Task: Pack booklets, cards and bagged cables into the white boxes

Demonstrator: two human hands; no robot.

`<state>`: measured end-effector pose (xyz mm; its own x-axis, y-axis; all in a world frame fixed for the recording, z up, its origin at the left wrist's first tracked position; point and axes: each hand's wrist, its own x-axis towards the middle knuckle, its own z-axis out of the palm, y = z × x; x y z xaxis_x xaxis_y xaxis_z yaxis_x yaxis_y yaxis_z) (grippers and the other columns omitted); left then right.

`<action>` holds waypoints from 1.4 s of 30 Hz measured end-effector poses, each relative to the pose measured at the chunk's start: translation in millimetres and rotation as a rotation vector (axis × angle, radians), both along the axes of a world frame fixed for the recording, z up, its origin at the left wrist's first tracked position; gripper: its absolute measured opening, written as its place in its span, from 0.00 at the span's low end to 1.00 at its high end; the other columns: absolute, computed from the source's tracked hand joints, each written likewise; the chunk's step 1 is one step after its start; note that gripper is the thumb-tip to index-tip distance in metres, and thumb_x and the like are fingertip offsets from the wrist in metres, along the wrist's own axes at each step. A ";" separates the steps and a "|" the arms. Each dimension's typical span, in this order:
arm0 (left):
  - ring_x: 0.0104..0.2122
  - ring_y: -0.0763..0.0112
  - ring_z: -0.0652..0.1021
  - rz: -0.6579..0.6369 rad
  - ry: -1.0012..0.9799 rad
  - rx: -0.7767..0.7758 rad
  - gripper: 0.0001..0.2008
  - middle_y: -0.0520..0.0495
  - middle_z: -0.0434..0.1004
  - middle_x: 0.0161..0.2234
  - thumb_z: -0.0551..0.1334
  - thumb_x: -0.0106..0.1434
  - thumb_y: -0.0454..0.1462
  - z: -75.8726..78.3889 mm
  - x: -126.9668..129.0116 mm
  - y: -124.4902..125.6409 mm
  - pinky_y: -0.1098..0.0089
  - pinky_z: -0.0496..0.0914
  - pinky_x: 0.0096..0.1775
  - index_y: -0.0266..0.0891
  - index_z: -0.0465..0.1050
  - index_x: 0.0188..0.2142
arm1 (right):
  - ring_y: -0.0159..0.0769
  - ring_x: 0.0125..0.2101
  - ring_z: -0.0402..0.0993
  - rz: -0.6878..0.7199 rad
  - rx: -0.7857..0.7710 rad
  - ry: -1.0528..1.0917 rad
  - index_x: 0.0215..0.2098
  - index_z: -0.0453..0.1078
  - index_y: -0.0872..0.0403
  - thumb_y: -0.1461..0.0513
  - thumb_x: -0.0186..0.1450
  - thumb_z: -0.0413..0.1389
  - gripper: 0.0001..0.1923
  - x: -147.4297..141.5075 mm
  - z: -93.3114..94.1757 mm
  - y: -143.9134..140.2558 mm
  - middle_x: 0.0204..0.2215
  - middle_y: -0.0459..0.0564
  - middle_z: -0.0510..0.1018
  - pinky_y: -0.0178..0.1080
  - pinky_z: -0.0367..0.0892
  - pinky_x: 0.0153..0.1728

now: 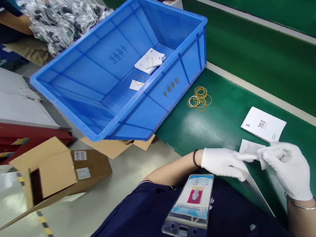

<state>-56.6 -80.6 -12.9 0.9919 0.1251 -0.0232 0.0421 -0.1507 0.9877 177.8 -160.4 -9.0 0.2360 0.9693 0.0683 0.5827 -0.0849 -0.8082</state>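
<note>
My right hand (293, 169), in a white glove, pinches a small printed paper slip (268, 154) between thumb and fingers. Close on its left, my left hand (224, 162), gloved too, reaches a fingertip to the slip's edge. A white sheet (258, 192), seen nearly edge-on, slants down from this hand's fingers; whether it has several layers I cannot tell. Just beyond the hands, another printed slip (250, 147) lies on the green table, partly covered. Farther back rests a white booklet stack (264, 124) marked TS3.
A large blue bin (173, 92) tilts at the table's left, holding white booklets (150, 60) and a rubber band (139, 80). Loose rubber bands (199, 98) lie beside it. Cardboard boxes (60, 176) stand on the floor. A co-worker's arm (15, 21) is near plastic-bagged items (64, 18).
</note>
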 end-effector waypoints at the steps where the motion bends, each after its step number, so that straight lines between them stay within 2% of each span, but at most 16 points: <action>1: 0.63 0.62 0.67 0.025 0.008 0.074 0.12 0.51 0.52 0.69 0.58 0.69 0.37 2.9 7.3 -5.3 0.73 0.63 0.61 0.38 0.80 0.44 | 0.46 0.30 0.78 -0.010 0.030 0.109 0.33 0.74 0.52 0.50 0.60 0.66 0.15 -2.0 1.9 -2.4 0.30 0.51 0.80 0.46 0.74 0.33; 4: 0.61 0.63 0.69 0.148 -0.019 0.217 0.13 0.46 0.52 0.69 0.57 0.69 0.34 9.0 22.2 -18.0 0.74 0.64 0.60 0.35 0.79 0.47 | 0.44 0.30 0.78 0.068 0.100 0.333 0.34 0.74 0.50 0.55 0.63 0.63 0.08 -5.7 5.3 -10.1 0.31 0.48 0.81 0.45 0.75 0.33; 6: 0.61 0.65 0.70 0.237 -0.022 0.240 0.14 0.42 0.63 0.65 0.56 0.70 0.33 8.8 27.9 -23.6 0.74 0.64 0.59 0.33 0.77 0.49 | 0.45 0.35 0.79 0.148 0.108 0.329 0.36 0.75 0.50 0.56 0.66 0.61 0.06 -8.0 6.0 -13.2 0.35 0.49 0.81 0.47 0.76 0.37; 8: 0.58 0.66 0.73 0.308 0.034 0.247 0.15 0.43 0.75 0.55 0.55 0.71 0.34 6.2 31.8 -27.5 0.74 0.65 0.58 0.33 0.76 0.50 | 0.47 0.40 0.78 0.137 0.115 0.124 0.38 0.77 0.49 0.53 0.67 0.59 0.09 -11.1 5.7 -14.0 0.40 0.50 0.81 0.48 0.74 0.42; 9: 0.56 0.66 0.74 0.331 0.071 0.249 0.15 0.44 0.78 0.51 0.55 0.71 0.35 4.6 33.2 -29.1 0.74 0.65 0.58 0.34 0.76 0.50 | 0.48 0.42 0.77 0.090 0.117 -0.011 0.43 0.77 0.48 0.51 0.67 0.58 0.13 -12.7 5.1 -13.9 0.43 0.51 0.80 0.49 0.73 0.44; 11: 0.53 0.66 0.76 0.347 0.125 0.249 0.14 0.47 0.80 0.50 0.55 0.71 0.36 1.9 34.7 -31.9 0.73 0.66 0.56 0.37 0.77 0.49 | 0.51 0.47 0.76 -0.009 0.111 -0.228 0.54 0.73 0.49 0.47 0.66 0.58 0.23 -14.6 3.0 -13.0 0.48 0.53 0.78 0.50 0.71 0.46; 13: 0.52 0.66 0.77 0.347 0.160 0.215 0.13 0.48 0.80 0.50 0.55 0.70 0.36 0.2 34.4 -34.3 0.73 0.67 0.55 0.39 0.78 0.47 | 0.51 0.47 0.75 -0.040 0.111 -0.338 0.57 0.71 0.51 0.45 0.66 0.57 0.28 -13.3 -0.8 -11.7 0.50 0.54 0.78 0.49 0.71 0.45; 16: 0.49 0.65 0.78 0.356 0.225 0.081 0.15 0.49 0.80 0.48 0.55 0.71 0.39 -3.1 30.4 -36.5 0.73 0.68 0.51 0.40 0.79 0.47 | 0.48 0.42 0.78 -0.018 0.107 -0.431 0.49 0.76 0.49 0.46 0.68 0.54 0.21 -5.4 -9.5 -7.1 0.45 0.52 0.81 0.45 0.72 0.39; 20: 0.48 0.63 0.78 0.378 0.226 -0.122 0.17 0.48 0.81 0.47 0.55 0.70 0.42 -12.8 22.5 -37.9 0.71 0.70 0.50 0.39 0.78 0.50 | 0.45 0.40 0.79 -0.008 0.066 -0.448 0.47 0.76 0.47 0.47 0.68 0.55 0.17 5.1 -24.1 5.0 0.43 0.47 0.82 0.42 0.72 0.36; 23: 0.47 0.62 0.78 0.443 0.243 -0.265 0.17 0.47 0.81 0.45 0.56 0.69 0.43 -22.3 19.6 -40.6 0.70 0.70 0.49 0.37 0.79 0.47 | 0.43 0.39 0.80 0.069 0.123 -0.474 0.44 0.77 0.47 0.49 0.70 0.54 0.15 6.2 -34.9 13.1 0.43 0.46 0.82 0.41 0.72 0.34; 28: 0.48 0.58 0.77 0.554 0.330 -0.411 0.18 0.47 0.81 0.43 0.62 0.64 0.46 -34.5 21.4 -47.5 0.66 0.71 0.48 0.36 0.80 0.44 | 0.43 0.45 0.78 0.170 0.244 -0.484 0.42 0.77 0.49 0.54 0.71 0.54 0.12 5.7 -45.7 18.2 0.48 0.47 0.80 0.41 0.72 0.36; 32: 0.49 0.56 0.76 0.595 0.328 -0.523 0.17 0.47 0.81 0.44 0.64 0.62 0.44 -39.4 23.1 -47.1 0.63 0.70 0.51 0.35 0.80 0.44 | 0.48 0.46 0.75 0.183 0.248 -0.468 0.37 0.78 0.50 0.53 0.69 0.56 0.12 9.8 -45.2 22.2 0.49 0.51 0.78 0.47 0.71 0.42; 34: 0.49 0.56 0.76 0.594 0.338 -0.595 0.15 0.46 0.81 0.43 0.66 0.61 0.43 -40.7 22.4 -44.5 0.62 0.69 0.53 0.34 0.81 0.42 | 0.49 0.45 0.75 0.182 0.223 -0.448 0.34 0.78 0.51 0.53 0.68 0.57 0.12 11.7 -43.4 25.2 0.45 0.52 0.80 0.49 0.70 0.43; 37: 0.47 0.57 0.78 0.525 0.365 -0.779 0.16 0.45 0.81 0.42 0.70 0.57 0.43 -40.4 16.3 -39.6 0.58 0.70 0.53 0.34 0.80 0.41 | 0.48 0.43 0.76 0.173 0.144 -0.369 0.32 0.77 0.50 0.53 0.67 0.57 0.12 13.7 -39.5 28.5 0.39 0.51 0.81 0.48 0.69 0.43; 39: 0.44 0.57 0.79 0.489 0.359 -0.893 0.20 0.44 0.81 0.42 0.73 0.53 0.44 -37.5 7.0 -35.4 0.56 0.71 0.53 0.34 0.80 0.41 | 0.46 0.40 0.77 0.131 0.026 -0.292 0.32 0.77 0.50 0.52 0.65 0.58 0.12 15.9 -34.9 28.2 0.36 0.49 0.81 0.46 0.70 0.40; 42: 0.42 0.57 0.80 0.511 0.277 -0.991 0.24 0.40 0.81 0.42 0.74 0.51 0.45 -28.6 -13.3 -26.1 0.55 0.75 0.50 0.32 0.80 0.43 | 0.45 0.35 0.77 0.018 -0.159 -0.195 0.36 0.77 0.49 0.49 0.63 0.58 0.13 24.9 -22.0 23.8 0.36 0.48 0.81 0.44 0.69 0.35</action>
